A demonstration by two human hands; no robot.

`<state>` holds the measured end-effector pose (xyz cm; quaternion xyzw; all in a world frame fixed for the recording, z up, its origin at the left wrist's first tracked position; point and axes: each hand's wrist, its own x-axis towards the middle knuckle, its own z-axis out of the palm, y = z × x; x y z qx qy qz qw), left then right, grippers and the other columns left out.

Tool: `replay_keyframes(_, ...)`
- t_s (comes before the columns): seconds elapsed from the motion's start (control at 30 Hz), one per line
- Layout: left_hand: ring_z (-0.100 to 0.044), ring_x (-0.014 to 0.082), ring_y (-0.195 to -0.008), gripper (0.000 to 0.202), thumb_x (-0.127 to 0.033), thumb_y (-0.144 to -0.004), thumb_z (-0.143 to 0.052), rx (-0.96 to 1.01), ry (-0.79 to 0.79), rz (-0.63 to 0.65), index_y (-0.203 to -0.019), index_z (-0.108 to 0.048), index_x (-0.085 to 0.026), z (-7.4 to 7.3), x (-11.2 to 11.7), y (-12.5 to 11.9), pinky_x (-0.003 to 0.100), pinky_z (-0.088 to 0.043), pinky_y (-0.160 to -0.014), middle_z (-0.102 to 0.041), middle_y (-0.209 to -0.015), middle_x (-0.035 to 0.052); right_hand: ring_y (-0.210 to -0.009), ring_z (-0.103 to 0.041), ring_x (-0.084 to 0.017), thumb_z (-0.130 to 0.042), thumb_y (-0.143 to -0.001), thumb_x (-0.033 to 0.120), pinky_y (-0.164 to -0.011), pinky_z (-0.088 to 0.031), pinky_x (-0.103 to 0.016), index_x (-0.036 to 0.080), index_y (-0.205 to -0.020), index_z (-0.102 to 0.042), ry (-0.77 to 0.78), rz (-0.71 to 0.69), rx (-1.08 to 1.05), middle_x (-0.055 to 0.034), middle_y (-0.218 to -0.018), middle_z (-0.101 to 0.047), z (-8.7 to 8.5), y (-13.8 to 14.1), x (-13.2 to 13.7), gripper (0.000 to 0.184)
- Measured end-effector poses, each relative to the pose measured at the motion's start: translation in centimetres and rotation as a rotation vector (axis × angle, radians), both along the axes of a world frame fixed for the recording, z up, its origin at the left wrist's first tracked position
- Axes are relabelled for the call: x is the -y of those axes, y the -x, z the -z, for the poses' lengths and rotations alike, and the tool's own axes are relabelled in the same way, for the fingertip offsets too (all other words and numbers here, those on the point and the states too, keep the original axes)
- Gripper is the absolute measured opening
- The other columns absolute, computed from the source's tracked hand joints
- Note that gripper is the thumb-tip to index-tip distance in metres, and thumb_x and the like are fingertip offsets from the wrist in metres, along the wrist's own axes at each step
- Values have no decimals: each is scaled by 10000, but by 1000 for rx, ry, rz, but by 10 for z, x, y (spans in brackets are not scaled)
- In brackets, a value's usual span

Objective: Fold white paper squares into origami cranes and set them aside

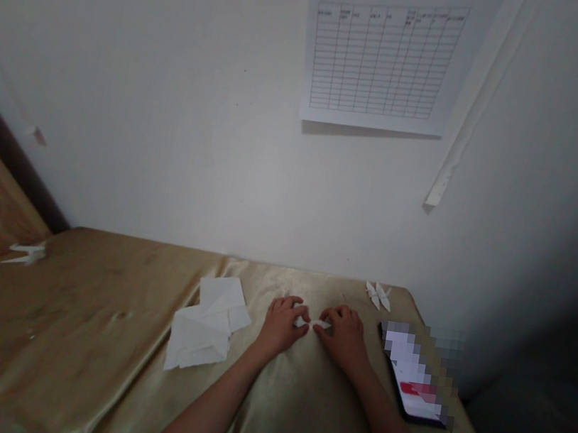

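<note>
- Small folded white paper (322,324): between left grip (282,322) and right grip (347,331), at the fingertips of both; partly hidden by fingers, exact folds too small to tell.
- Left grip: closed in a pinch, thumb and forefinger on the left end of the small folded white paper.
- Right grip: likewise pinching, thumb and forefinger on the right end; narrow stretch of white showing in the gap between the two sets of fingertips.
- Bench (93,311): draped in gold, satiny cloth with creases; set against a pale wall (176,100); forearms reaching over from the near edge.
- Loose white sheets (199,340): overlapping, flat, to the left of the left grip, apart from it.
- Pair of folded white paper figures (377,297): pointed, side by side, near the far right corner, beyond the right grip.
- Phone (403,397): face up, slanted, to the right of the right forearm; screen lit, partly pixelated.
- White object (28,253): at the far left; kind unclear.
- Printed grid sheet (380,64): on the wall, above the hands.
</note>
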<state>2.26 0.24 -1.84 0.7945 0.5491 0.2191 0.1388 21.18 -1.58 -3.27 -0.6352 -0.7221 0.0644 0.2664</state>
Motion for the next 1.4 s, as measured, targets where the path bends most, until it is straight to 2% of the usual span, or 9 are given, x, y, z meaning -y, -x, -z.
replay_keyframes(0.3,-570,275,-1332,285,-156,-801,-788,16,81,68,-1039,-805,-311,-1,-10,11,466,-375,-1180,-640,-1409,44,-1155,-566,-264,-703,-851,233,-1025,-407,-376,291,-1050,-784,148,-78,-102,-80,-1134,-675,-7,-14,-5,222)
replay_keyframes(0.47,-585,274,-1324,344,-164,-793,-797,34,88,50,-1101,-799,-318,-7,-7,12,462,-382,-1190,-660,-1403,40,-1185,-550,-263,-665,-868,209,-1050,-401,-386,295,-1092,-780,166,-103,-94,-80,-1170,-662,-4,-18,-6,267)
replay_keyframes(0.67,-556,290,-1358,289,-160,-810,-775,7,102,10,-1058,-806,-306,-9,-2,7,527,-335,-1218,-629,-1436,54,-1179,-548,-254,-570,-909,163,-1055,-403,-406,288,-1127,-775,114,-141,-67,-89,-1168,-656,-3,-17,-1,325)
replay_keyframes(0.77,-534,292,-1369,311,-136,-812,-756,13,67,14,-1052,-797,-330,-5,0,5,558,-325,-1212,-609,-1452,39,-1180,-551,-253,-548,-959,219,-1052,-412,-409,273,-1103,-785,48,-188,-109,-91,-1174,-667,-5,-15,0,282)
replay_keyframes(0.87,-532,290,-1359,312,-114,-799,-757,41,15,39,-1024,-796,-326,-2,-1,5,551,-333,-1202,-619,-1431,39,-1165,-561,-254,-596,-961,276,-1049,-421,-419,269,-1038,-795,-18,-234,-146,-81,-1158,-679,-4,-12,1,214)
replay_keyframes(0.97,-538,293,-1344,290,-118,-785,-780,58,-12,54,-997,-797,-315,0,-2,5,539,-344,-1189,-630,-1409,43,-1140,-573,-252,-668,-910,249,-1031,-432,-411,267,-975,-794,-25,-257,-157,-70,-1121,-692,-3,-11,0,143)
replay_keyframes(1.1,-555,305,-1315,229,-199,-788,-823,48,10,11,-991,-795,-301,0,-4,6,547,-358,-1169,-639,-1384,59,-1080,-603,-242,-662,-898,217,-991,-449,-394,244,-932,-777,-5,-238,-175,-66,-1033,-718,-1,-12,-2,122)
replay_keyframes(1.23,-565,312,-1301,287,-268,-763,-872,124,-3,-19,-1038,-791,-277,-1,-6,7,534,-391,-1151,-640,-1382,80,-1048,-622,-252,-631,-902,232,-974,-467,-400,226,-915,-760,-61,-193,-253,-77,-1005,-744,-1,-14,-5,130)
replay_keyframes(1.4,-593,287,-1270,158,-260,-769,-872,284,-23,-26,-919,-822,-250,-2,-7,6,478,-432,-1144,-671,-1341,80,-1065,-621,-283,-589,-895,296,-997,-477,-450,219,-920,-754,-135,-101,-457,-97,-1001,-748,-6,-16,-5,185)
